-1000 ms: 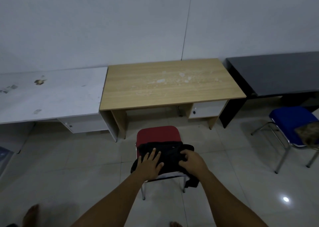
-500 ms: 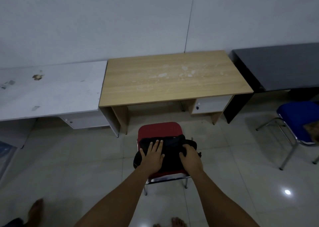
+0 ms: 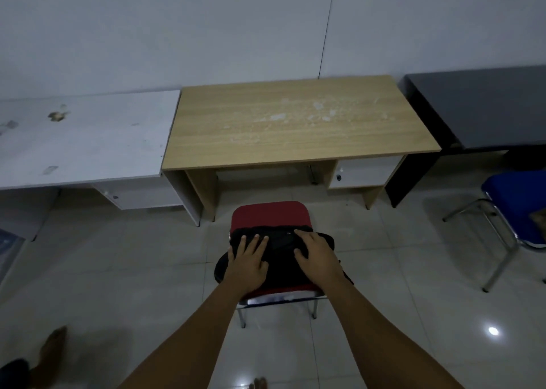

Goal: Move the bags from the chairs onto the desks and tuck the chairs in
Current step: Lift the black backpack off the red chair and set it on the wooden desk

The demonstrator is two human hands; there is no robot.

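A: Nearest item?
B: Left hand [image 3: 247, 266], palm down on soft black fabric bag [image 3: 280, 258], fingers spread flat. Right hand [image 3: 317, 255] at 3 o'clock of it, also on bag, fingers slightly curled over the top; grip not certain.
A: Bag location?
B: On red cushioned metal-legged chair [image 3: 270, 215], overhanging seat at 9 o'clock.
A: Beyond?
B: Light wood rectangular desk [image 3: 295, 122] at 12 o'clock, chair apart from it. White stained desk [image 3: 88, 137] at 10 o'clock, touching wood desk. Dark grey desk [image 3: 484, 108] at 2 o'clock. Blue cushioned chrome-framed chair [image 3: 514, 205] at 3 o'clock.
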